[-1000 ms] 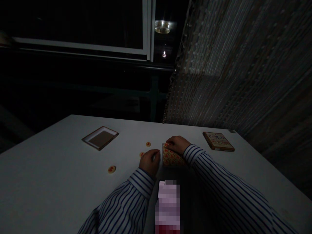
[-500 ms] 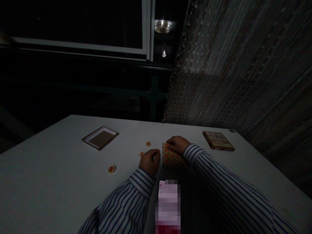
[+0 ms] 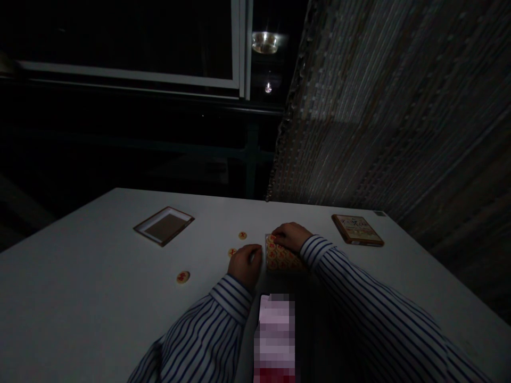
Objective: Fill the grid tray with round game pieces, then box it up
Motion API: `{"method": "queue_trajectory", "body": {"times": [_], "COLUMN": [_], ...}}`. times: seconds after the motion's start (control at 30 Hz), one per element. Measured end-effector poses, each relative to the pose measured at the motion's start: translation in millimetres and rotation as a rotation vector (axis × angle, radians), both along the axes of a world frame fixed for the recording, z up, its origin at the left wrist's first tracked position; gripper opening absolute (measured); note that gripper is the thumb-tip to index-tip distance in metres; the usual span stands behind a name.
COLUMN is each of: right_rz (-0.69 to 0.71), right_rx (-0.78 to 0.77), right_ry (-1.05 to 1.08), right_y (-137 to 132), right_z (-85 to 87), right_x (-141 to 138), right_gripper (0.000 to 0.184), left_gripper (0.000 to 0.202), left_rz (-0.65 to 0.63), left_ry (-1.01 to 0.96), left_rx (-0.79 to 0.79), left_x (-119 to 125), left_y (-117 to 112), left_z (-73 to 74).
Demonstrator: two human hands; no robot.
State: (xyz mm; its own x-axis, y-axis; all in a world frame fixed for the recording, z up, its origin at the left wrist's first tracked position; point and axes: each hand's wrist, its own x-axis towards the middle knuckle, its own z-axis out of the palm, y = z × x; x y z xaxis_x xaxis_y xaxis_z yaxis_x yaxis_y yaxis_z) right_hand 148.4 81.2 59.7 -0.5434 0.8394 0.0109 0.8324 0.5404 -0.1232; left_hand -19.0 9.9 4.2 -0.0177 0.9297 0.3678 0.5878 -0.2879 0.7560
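Observation:
A clear tray (image 3: 275, 263) filled with rows of round xiangqi pieces, marked in red, lies in front of me on the white table. My right hand (image 3: 293, 236) reaches over its far side, thumb and finger closed on a xiangqi piece (image 3: 273, 238) at the far left corner. Just left of the tray, my left hand (image 3: 245, 264) is curled with thumb and fingertips together; whatever it may hold is hidden. Beyond the left hand are two loose pieces, one (image 3: 232, 252) partly covered by it and one (image 3: 242, 235) farther back. Another loose piece (image 3: 183, 277) lies to the left.
An open shallow box part (image 3: 163, 226) rests at the back left of the table (image 3: 99, 282). A box lid with printed artwork (image 3: 357, 230) lies at the back right. Nearest me is a phone (image 3: 275, 330) with a lit screen. A string curtain (image 3: 339, 117) hangs behind the table.

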Motion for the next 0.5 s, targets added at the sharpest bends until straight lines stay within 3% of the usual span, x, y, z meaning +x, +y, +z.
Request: {"method": "queue_trajectory", "body": {"times": [0.5], "right_rz": [0.002], "right_rx": [-0.018], "right_ry": [0.011], "right_y": [0.3], "right_z": [0.2], "right_x": [-3.6], "right_gripper": [0.028], "left_gripper": [0.023], "left_rz": [0.004], "left_ry": [0.028], "left_rx": [-0.009], "left_x": [0.8], "left_y": [-1.9], "left_z": [3.6]}}
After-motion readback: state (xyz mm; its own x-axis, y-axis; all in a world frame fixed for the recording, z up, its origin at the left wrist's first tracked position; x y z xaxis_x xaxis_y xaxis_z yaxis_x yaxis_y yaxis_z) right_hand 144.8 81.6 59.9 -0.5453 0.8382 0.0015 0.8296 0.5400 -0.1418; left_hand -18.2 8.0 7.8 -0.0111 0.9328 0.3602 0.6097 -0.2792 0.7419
